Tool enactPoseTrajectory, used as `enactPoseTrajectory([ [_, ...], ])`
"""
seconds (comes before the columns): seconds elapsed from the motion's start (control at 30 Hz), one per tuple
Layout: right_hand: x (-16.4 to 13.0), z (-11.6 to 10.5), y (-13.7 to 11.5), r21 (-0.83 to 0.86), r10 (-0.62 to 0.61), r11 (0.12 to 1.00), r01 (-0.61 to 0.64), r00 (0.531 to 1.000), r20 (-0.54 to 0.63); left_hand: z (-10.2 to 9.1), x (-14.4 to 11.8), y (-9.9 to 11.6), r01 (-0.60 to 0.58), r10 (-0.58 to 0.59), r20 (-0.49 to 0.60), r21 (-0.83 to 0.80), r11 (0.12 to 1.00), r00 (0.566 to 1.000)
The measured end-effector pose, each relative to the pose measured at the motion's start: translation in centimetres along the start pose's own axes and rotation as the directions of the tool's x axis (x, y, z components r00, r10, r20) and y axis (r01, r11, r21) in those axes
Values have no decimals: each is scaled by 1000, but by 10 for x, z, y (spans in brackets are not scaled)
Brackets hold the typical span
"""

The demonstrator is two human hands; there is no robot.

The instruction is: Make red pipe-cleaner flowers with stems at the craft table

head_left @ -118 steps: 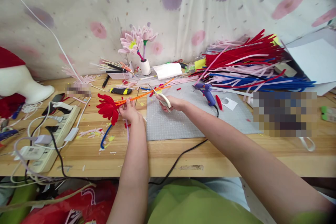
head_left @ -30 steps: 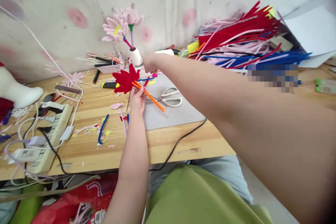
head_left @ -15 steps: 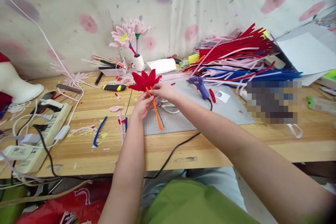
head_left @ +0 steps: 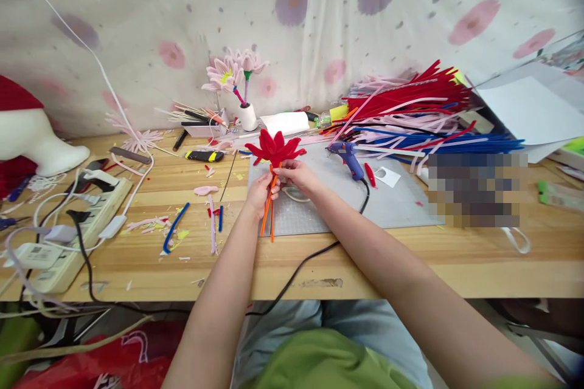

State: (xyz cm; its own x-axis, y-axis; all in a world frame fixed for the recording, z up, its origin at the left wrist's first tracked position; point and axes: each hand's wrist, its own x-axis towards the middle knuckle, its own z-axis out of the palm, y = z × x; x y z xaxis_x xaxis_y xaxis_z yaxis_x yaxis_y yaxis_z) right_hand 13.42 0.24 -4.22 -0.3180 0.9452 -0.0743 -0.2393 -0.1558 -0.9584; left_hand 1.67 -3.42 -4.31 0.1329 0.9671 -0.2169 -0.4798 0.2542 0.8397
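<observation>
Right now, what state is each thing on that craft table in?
Red flower: upright, held by both hands.
Orange stems: hanging below the flower.
Left hand: gripping the stems.
Right hand: pinching under the flower.
Glue gun: lying on the grey mat.
Pink flowers: standing in a white holder.

Bare desk (head_left: 374, 255) is left along the near edge, crossed only by a black cord (head_left: 314, 258). The mat (head_left: 392, 206) is open to the right of the hands, bounded behind by a glue gun (head_left: 349, 158). Passage on the left is narrowed by scraps (head_left: 182, 228) and a power strip (head_left: 68, 237). The back is blocked by stacked pipe cleaners (head_left: 410, 109) and a vase (head_left: 249, 117).
</observation>
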Motion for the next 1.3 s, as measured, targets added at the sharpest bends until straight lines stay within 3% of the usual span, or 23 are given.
enactPoseTrajectory([
  [0.13, -3, 2, 4, 59, -34, 998, 38, 997, -69, 1, -1, -7, 20, -19, -26, 8, 1000, 999],
  [0.33, -3, -1, 12, 120, -37, 992, 30, 998, 53, 5, -1, -6, -13, 14, -21, 22, 1000, 1000],
  [0.57, -4, -7, 13, 34, -64, 998, 61, 992, 108, 8, -4, -2, -50, 51, -33, 37, 998, 998],
  [0.67, -4, -9, 12, 16, -77, 997, 76, 992, 96, 7, -6, 1, -32, 33, -13, 27, 999, 999],
  [0.83, -2, -10, 13, 132, -52, 990, 46, 997, 48, 5, -7, 3, 14, -15, 32, 26, 1000, 999],
  [1.03, 1, -13, 11, 249, -30, 968, 34, 999, -19, 6, -7, 0, 46, -56, 68, 146, 988, 996],
  [1.3, -7, -9, 8, 117, -35, 993, 28, 998, 59, 9, -3, -6, -13, 12, 9, 80, 997, 1000],
])
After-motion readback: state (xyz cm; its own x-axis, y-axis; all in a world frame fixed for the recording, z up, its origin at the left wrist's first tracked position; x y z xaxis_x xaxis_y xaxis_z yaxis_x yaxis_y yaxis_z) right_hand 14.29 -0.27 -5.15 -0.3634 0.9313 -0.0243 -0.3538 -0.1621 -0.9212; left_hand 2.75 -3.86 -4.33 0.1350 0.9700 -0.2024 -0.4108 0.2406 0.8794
